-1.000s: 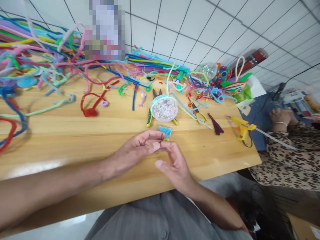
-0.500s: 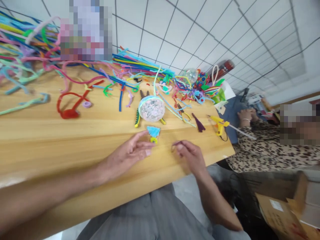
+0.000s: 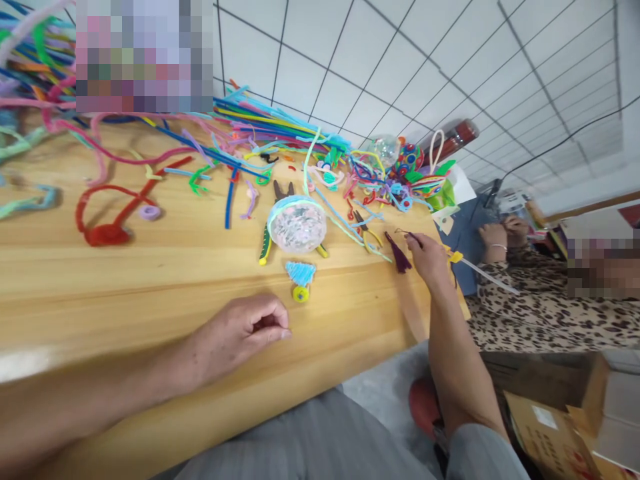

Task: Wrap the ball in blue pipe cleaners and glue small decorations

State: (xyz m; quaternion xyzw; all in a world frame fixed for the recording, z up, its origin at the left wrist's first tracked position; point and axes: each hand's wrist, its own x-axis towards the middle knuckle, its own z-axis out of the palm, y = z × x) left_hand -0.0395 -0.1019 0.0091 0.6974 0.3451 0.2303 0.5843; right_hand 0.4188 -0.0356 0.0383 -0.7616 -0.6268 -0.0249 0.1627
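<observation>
My left hand (image 3: 253, 333) rests on the wooden table (image 3: 180, 287) with fingers curled and thumb close to the index finger; nothing shows in it. Beyond it lie a light-blue fuzzy triangle (image 3: 301, 273) and a small yellow coil (image 3: 301, 294). Over on the right, my right hand (image 3: 429, 259) pinches a thin dark cord (image 3: 411, 237), its end sticking out to the left. Just left of these fingers lies a dark purple tassel (image 3: 399, 253). A yellow glue gun (image 3: 454, 255) is mostly hidden behind the right hand.
A clear, round ornament (image 3: 297, 225) rests on green-handled pliers (image 3: 265, 248). Smaller yellow-handled pliers (image 3: 367, 233) lie further right. Bundled pipe cleaners (image 3: 280, 123) line the wall, with a red looped piece (image 3: 107, 233) at left. A person in a leopard-print sleeve (image 3: 520, 290) sits at right.
My right hand has moved right and away from me with the cord, to beside the tassel and glue gun. My left hand has drawn back from the blue triangle, its fingers curling in.
</observation>
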